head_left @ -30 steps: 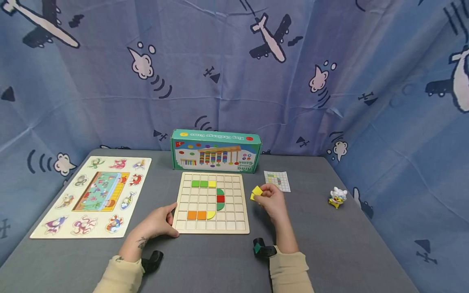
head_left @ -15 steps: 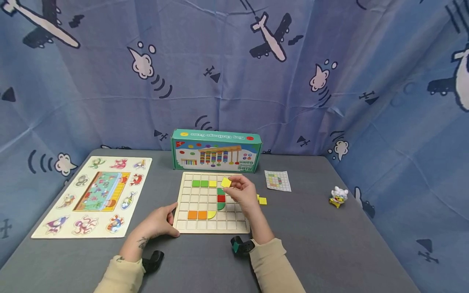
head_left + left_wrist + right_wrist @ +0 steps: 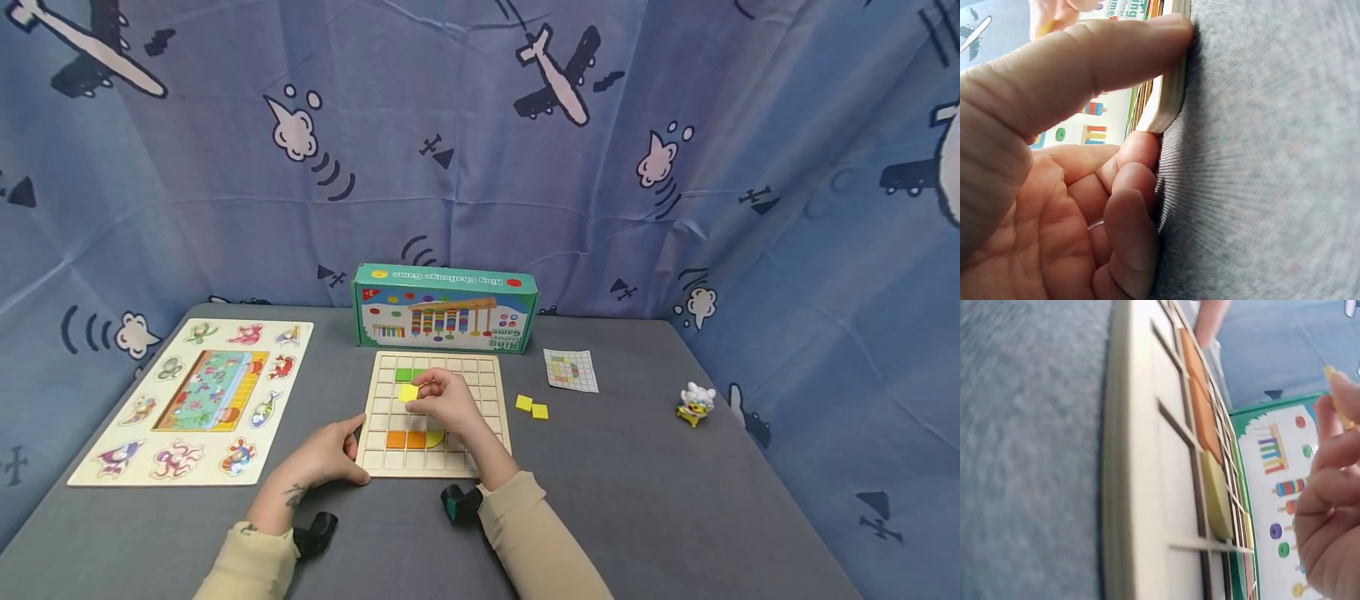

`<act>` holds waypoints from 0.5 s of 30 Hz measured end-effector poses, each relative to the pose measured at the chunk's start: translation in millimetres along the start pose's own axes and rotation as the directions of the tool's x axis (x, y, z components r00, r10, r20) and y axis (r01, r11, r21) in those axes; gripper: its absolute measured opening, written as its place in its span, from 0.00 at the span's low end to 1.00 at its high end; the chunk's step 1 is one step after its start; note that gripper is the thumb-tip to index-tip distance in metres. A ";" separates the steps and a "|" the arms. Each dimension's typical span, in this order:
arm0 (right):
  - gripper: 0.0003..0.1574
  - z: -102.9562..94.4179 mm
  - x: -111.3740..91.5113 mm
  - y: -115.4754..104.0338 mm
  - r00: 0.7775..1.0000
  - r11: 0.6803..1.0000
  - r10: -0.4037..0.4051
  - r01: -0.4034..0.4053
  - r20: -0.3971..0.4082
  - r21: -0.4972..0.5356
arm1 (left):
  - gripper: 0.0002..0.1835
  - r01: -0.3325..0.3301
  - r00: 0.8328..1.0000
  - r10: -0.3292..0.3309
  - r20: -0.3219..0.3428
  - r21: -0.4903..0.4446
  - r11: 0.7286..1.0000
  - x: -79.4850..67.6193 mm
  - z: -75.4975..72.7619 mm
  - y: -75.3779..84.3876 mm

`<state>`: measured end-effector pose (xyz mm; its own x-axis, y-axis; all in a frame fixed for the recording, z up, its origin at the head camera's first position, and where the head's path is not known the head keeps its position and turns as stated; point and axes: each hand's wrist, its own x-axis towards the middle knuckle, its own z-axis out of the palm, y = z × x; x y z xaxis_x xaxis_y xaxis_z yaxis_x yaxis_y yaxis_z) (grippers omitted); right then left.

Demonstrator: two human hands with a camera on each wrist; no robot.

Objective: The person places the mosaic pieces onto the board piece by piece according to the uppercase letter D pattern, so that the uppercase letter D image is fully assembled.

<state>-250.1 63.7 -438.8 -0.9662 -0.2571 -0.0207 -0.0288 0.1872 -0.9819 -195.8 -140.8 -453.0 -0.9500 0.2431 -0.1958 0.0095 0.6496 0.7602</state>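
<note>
A square wooden grid board (image 3: 487, 380) lies on the table. On it show two orange square tiles (image 3: 395, 439), a yellow rounded tile (image 3: 435, 438) and green square tiles (image 3: 403, 375). My left hand (image 3: 327, 454) holds the board at its near left corner; in the left wrist view the thumb (image 3: 1129, 53) lies along the board's edge, other fingers curled beside it. My right hand (image 3: 450, 404) pinches a yellow square tile (image 3: 408, 392) over the board's left half, below the green row. That hand hides the red and green tiles at the board's middle.
Two yellow square tiles (image 3: 540, 412) lie right of the board, near a printed pattern card (image 3: 571, 370). A green game box (image 3: 446, 308) stands behind the board. To the left lies a sea-animal puzzle board (image 3: 168, 462); far right stands a small white-and-yellow figurine (image 3: 696, 404).
My right hand has put two yellow tiles down beside the board, keeping one, and carried it leftward over the grid. My left hand has stayed at the board's corner.
</note>
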 end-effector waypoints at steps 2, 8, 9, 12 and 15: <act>0.18 4.2 2.2 -0.5 1.000 0.997 0.028 -0.027 0.012 -0.077 | 0.53 0.000 1.000 0.000 0.005 0.001 1.000 0.0 -0.4 0.3; 0.16 13.5 3.3 -4.5 0.994 0.944 0.107 -0.097 0.015 -0.315 | 0.52 -0.001 1.000 0.001 0.015 0.006 1.000 0.4 -1.4 0.9; 0.15 14.8 3.4 -4.7 0.993 0.933 0.120 -0.108 0.012 -0.343 | 0.52 0.003 1.000 -0.003 0.014 0.004 1.000 0.5 -1.3 0.7; 0.15 18.5 3.6 -5.5 0.989 0.902 0.148 -0.132 0.006 -0.412 | 0.52 0.000 1.000 -0.001 0.016 0.004 1.000 0.5 -1.5 0.5; 0.15 22.1 4.6 -4.4 0.987 0.864 0.161 -0.146 -0.011 -0.482 | 0.52 -0.006 1.000 0.006 0.017 0.004 1.000 -0.2 -1.8 0.3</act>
<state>-248.7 40.8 -438.7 -0.9610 -0.2131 -0.1762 -0.0073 0.6566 -0.7542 -196.2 -141.9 -451.6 -0.9447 0.2591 -0.2012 0.0169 0.6508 0.7590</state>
